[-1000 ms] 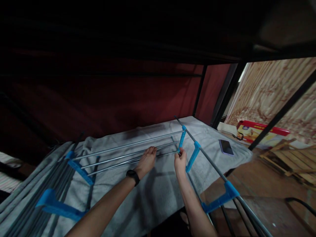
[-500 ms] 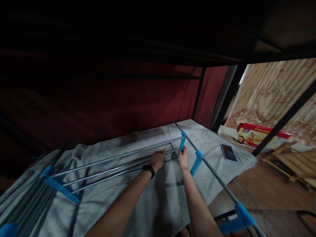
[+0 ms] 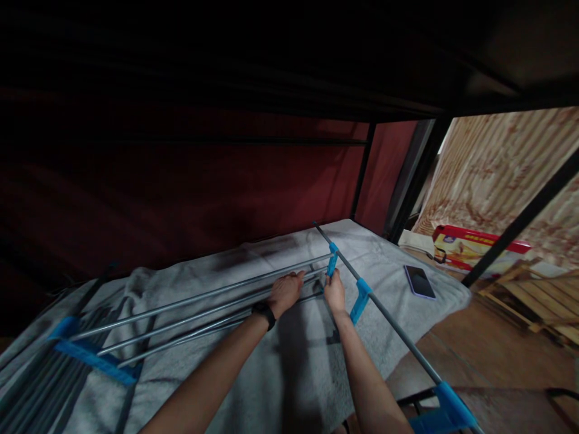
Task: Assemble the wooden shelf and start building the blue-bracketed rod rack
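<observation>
A frame of grey metal tubes (image 3: 203,314) with blue plastic end pieces lies on a grey blanket (image 3: 380,253). My left hand (image 3: 286,290), a dark band on its wrist, is closed around a tube near the right end; its fingertips are partly hidden. Just right of it, my right hand (image 3: 335,293) pinches the lower part of a blue plastic bracket (image 3: 332,263). That bracket joins a long grey pole (image 3: 398,328) running toward me. Another blue bracket (image 3: 360,298) sits further along the pole. At the tubes' left end is a blue end piece (image 3: 94,358).
A phone (image 3: 420,281) rests on the blanket at right. Several more grey tubes (image 3: 45,386) lie at lower left. Dark bed-frame posts (image 3: 423,169) stand at right, beside a red and yellow box (image 3: 479,247) and a wooden slatted piece (image 3: 543,295).
The tubes' left end piece has shifted left and slightly down, and the pole has moved slightly. My left hand now wraps more closely over the tube. My right hand stays on the bracket.
</observation>
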